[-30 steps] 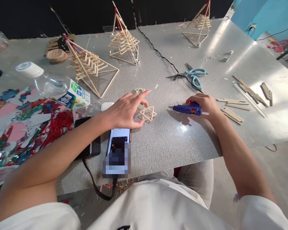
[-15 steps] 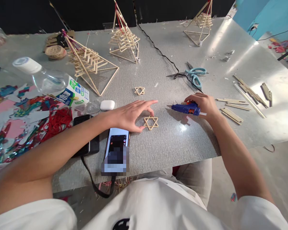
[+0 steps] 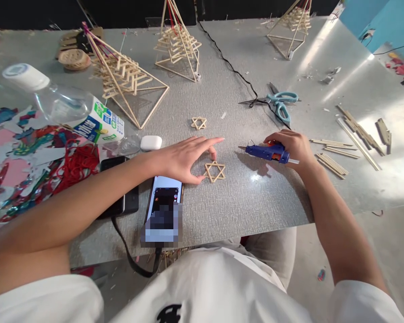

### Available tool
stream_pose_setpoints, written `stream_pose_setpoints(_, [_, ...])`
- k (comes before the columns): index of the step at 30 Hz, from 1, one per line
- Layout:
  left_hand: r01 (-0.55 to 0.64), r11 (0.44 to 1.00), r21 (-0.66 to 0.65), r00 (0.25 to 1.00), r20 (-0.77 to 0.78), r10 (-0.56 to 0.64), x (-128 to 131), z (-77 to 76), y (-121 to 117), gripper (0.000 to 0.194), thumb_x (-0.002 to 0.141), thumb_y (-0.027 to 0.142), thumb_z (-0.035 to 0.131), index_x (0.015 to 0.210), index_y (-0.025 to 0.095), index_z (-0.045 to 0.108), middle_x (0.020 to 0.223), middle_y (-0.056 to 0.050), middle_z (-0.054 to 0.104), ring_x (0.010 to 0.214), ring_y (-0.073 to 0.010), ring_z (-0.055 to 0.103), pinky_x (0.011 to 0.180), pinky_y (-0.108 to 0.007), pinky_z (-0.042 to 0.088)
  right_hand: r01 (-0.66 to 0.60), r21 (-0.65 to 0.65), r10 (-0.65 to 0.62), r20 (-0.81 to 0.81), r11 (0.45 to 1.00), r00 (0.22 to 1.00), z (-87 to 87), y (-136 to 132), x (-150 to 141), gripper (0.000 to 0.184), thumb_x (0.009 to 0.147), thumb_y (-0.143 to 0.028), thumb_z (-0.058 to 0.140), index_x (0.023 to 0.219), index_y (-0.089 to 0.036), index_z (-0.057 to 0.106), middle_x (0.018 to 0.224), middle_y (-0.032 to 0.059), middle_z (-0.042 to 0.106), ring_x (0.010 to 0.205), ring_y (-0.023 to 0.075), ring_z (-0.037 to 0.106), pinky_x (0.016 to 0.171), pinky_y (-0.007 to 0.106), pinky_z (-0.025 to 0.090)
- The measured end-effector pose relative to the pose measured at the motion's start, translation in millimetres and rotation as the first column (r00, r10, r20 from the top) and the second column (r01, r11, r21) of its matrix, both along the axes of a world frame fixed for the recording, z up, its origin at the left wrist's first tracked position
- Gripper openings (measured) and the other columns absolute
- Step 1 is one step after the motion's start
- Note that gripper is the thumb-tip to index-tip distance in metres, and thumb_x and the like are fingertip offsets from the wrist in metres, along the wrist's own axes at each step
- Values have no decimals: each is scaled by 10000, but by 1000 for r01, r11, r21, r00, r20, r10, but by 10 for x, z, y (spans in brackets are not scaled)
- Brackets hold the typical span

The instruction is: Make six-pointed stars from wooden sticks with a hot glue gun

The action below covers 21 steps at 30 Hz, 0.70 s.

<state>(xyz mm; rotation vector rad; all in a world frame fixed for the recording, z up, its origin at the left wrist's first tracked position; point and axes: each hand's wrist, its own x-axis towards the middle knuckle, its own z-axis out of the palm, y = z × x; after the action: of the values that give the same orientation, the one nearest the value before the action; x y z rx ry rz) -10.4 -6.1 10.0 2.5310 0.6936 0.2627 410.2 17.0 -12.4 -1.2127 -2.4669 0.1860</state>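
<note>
My left hand rests over the table with thumb and fingers spread apart. Its thumb tip and a bent finger are at the left and upper edge of a six-pointed star of small wooden sticks, lying flat; whether they press on it is hard to tell. A smaller stick star lies farther back. In my right hand is a blue hot glue gun, held on its side with the nozzle toward the left and a clear glue stick out of its rear. The right fingers are partly hidden behind it.
Scissors lie by a black cord. Loose sticks are at right. Stick pyramids stand behind. A bottle, red string, white case and phone are at left.
The larger star has turned slightly beside my left hand. The view has shifted a little. My right hand still holds the glue gun in much the same place.
</note>
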Motion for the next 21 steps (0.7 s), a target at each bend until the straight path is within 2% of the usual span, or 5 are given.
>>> stream_pose_setpoints(8, [33, 999, -37, 999, -13, -34, -19, 25, 40, 1015, 940, 172, 637, 1840, 268, 177, 1562, -99, 697, 1510, -314, 570, 1350, -498, 359, 2, 24, -2, -19, 1000, 1000, 9, -9, -23, 265, 959, -470, 725, 1096, -265, 825, 937, 83, 815, 845, 265, 757, 721, 374, 516])
stream_pose_setpoints(11, [16, 1000, -17, 1000, -20, -17, -75, 58, 44, 1082, 918, 194, 683, 1850, 269, 139, 1613, -128, 637, 1579, -334, 512, 1381, -508, 334, 9, 14, -9, -5, 1000, 1000, 21, -8, -28, 240, 954, -450, 737, 1091, -272, 822, 954, 82, 828, 861, 268, 763, 733, 373, 523])
stream_pose_setpoints(14, [-20, 1000, 20, 998, -52, 21, -114, 59, 18, 1236, 921, 394, 835, 1860, 250, 44, 1609, -178, 578, 1565, -396, 491, 1371, -545, 340, 4, 3, -4, -4, 1000, 1000, 30, -8, -32, 229, 949, -428, 740, 1091, -268, 822, 962, 85, 833, 864, 267, 764, 743, 374, 524])
stream_pose_setpoints(17, [-52, 995, 90, 992, -107, 62, -91, 19, -33, 1392, 885, 672, 905, 1855, 233, 8, 1541, -200, 567, 1424, -427, 539, 1303, -580, 381, -1, -2, 1, -19, 1000, 1000, 29, -9, -30, 253, 952, -451, 734, 1089, -259, 823, 955, 89, 826, 858, 268, 758, 742, 378, 517])
stream_pose_setpoints(21, [-76, 985, 158, 987, -131, 97, 11, -26, -99, 1416, 862, 766, 891, 1844, 223, 27, 1448, -175, 589, 1322, -413, 547, 1252, -554, 387, -7, -13, 7, -28, 1000, 1000, 24, -7, -19, 289, 961, -491, 717, 1095, -259, 825, 953, 92, 817, 856, 267, 749, 744, 380, 514])
